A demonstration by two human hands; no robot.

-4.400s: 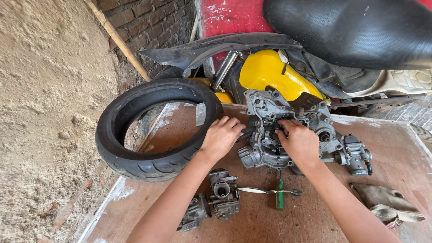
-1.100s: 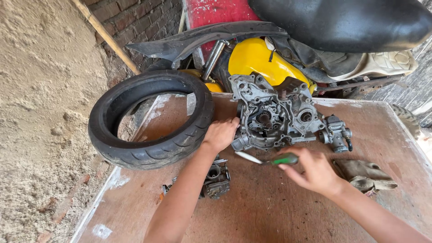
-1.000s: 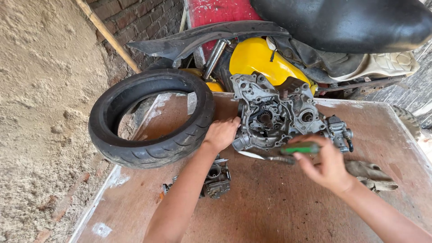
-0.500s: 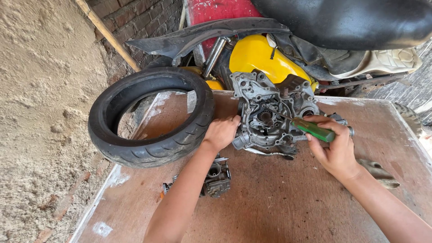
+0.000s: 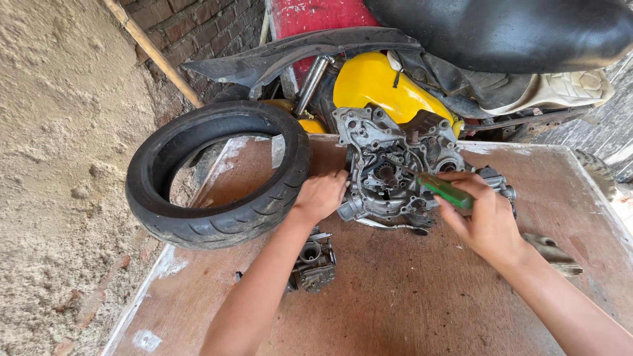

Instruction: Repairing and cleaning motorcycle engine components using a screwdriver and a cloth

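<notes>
the engine case (image 5: 392, 168), a grey cast-metal block with its open face turned up, lies toward the far edge of the wooden board (image 5: 409, 303), about midway along that edge and just in front of the yellow tank (image 5: 376, 82) of a motorcycle; the left hand (image 5: 322, 196) is closed over the case's near-left corner, fingers curled on the metal, steadying it; the right hand (image 5: 484, 221) is wrapped tight round the green-handled screwdriver (image 5: 445, 190), with the handle coming out past the thumb and pointing up and left; the tool's long axis runs from the right hand diagonally toward the middle of the case, where a small gear (image 5: 386, 173) sits in the open cavity; the shaft and tip are hard to make out against the metal, so i cannot tell whether the tip is touching anything; the case lies to the left of and slightly beyond the right hand, and the right hand is the nearer to its right half, the left to its left rim; a black tyre (image 5: 217, 175) lies flat at the board's far-left corner, touching or just beside the left hand's knuckles; a small carburettor-like part (image 5: 315, 260) sits just beside the left forearm, nearer the front edge; a grey rag or glove (image 5: 554, 250) lies near the right wrist.
</notes>
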